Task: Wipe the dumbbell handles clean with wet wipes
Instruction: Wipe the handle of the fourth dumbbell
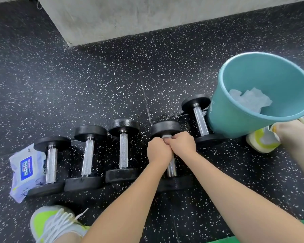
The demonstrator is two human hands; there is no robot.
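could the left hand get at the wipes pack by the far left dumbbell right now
Probably not at once: the left hand is curled around the fourth dumbbell's handle beside the right hand. The wipes pack lies partly under the leftmost dumbbell, three dumbbells away, its top uncovered.

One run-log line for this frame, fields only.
step: wiping handle | left hand and right hand: both grip wet wipe on fourth dumbbell from left | bucket: used wipes inside
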